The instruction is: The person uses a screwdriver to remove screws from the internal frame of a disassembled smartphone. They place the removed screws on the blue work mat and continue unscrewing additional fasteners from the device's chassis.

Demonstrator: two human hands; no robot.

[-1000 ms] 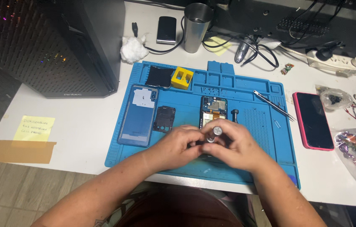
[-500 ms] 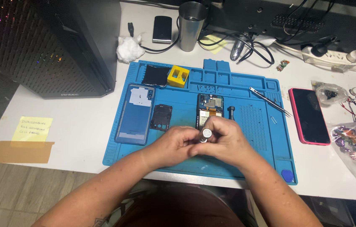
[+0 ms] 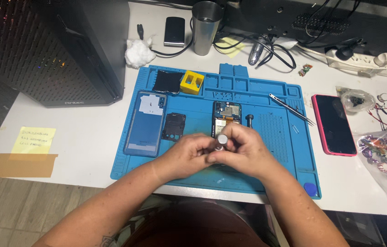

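Both hands meet over the lower middle of a blue repair mat [image 3: 275,151]. My left hand [image 3: 186,155] and my right hand [image 3: 243,151] together grip a small silver-capped screwdriver [image 3: 221,139] that stands upright. It points down at an opened phone [image 3: 226,114] lying face down, whose lower half my hands hide. To the left of it lie a blue phone back cover [image 3: 146,122] and a small black inner plate [image 3: 173,126].
A yellow magnetiser block [image 3: 192,82], a black part [image 3: 168,81], a loose screwdriver bit [image 3: 249,120] and tweezers [image 3: 290,108] lie on the mat. A pink-cased phone [image 3: 334,123] lies to the right, a computer tower [image 3: 61,50] to the left, a steel cup [image 3: 205,27] and cables behind.
The hands and screwdriver stay together over the opened phone. The camera has shifted slightly, so the mat sits a little further left in view.
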